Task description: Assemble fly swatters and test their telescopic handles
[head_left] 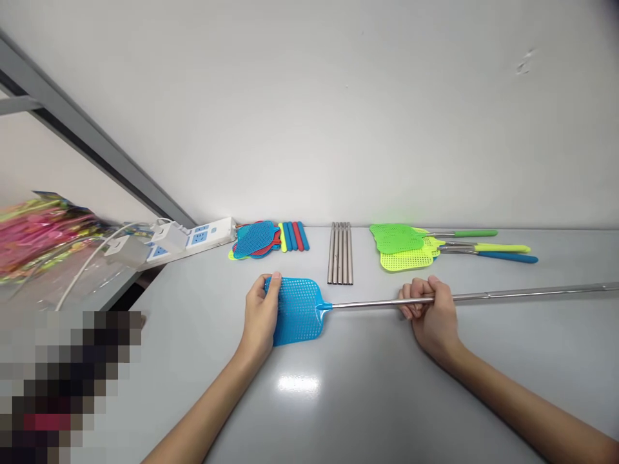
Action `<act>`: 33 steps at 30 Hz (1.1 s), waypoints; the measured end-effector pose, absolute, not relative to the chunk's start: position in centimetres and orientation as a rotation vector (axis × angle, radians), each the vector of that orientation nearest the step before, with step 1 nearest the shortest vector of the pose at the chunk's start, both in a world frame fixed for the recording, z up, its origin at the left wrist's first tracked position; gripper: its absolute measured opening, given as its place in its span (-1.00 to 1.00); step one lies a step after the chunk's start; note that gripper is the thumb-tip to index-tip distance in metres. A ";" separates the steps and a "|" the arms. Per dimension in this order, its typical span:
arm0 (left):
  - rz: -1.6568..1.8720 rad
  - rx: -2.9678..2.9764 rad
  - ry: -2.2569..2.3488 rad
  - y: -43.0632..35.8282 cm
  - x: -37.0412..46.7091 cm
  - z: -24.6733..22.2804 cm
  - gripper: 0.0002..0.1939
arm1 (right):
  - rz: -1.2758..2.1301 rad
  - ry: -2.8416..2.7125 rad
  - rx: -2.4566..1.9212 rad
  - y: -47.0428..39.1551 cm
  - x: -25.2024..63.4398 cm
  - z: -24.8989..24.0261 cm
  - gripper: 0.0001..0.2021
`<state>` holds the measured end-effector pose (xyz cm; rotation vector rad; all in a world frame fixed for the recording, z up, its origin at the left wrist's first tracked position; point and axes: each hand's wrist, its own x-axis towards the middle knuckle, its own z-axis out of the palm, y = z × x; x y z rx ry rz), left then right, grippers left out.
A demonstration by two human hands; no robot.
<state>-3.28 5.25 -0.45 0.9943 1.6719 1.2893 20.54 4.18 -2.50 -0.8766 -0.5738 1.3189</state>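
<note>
A blue fly swatter (pixel 298 316) with an extended metal rod lies across the view, its far right end out of frame. My left hand (pixel 262 309) grips the outer edge of the perforated head, thumb on top. Around the rod (pixel 367 303) my right hand (pixel 432 316) is closed, to the right of the neck. Behind it at the right lie several swatters with green (pixel 397 238) and yellow (pixel 406 260) heads. Several short metal rods (pixel 340 254) are lined up side by side in the middle, near the wall.
Loose swatter heads (pixel 256 238) are piled at the back left, beside a row of coloured handle grips (pixel 293 236). A white power strip (pixel 211 233) with plugged-in chargers lies further left. Pink and yellow packaged items (pixel 43 238) sit past the grey table's (pixel 193 361) left edge.
</note>
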 end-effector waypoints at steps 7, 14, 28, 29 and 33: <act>1.327 1.160 1.789 5.5 -4.0 -0.7 -0.75 | 1.329 -0.618 -0.940 4.3 20.6 -2.6 -0.57; 1.166 1.707 1.903 5.4 -3.9 -0.8 -0.74 | 1.304 -0.642 -0.987 4.3 20.4 -2.7 -0.58; 0.587 2.580 1.486 3.5 -1.8 -0.1 -0.77 | 1.309 -0.753 -1.036 4.3 20.5 -2.9 -0.59; 0.588 2.583 1.484 3.5 -1.8 0.0 -0.78 | 1.310 -0.765 -1.038 4.3 20.5 -3.0 -0.59; 0.605 2.585 1.449 3.5 -1.9 0.1 -0.80 | 1.316 -0.792 -1.039 4.2 20.5 -3.0 -0.59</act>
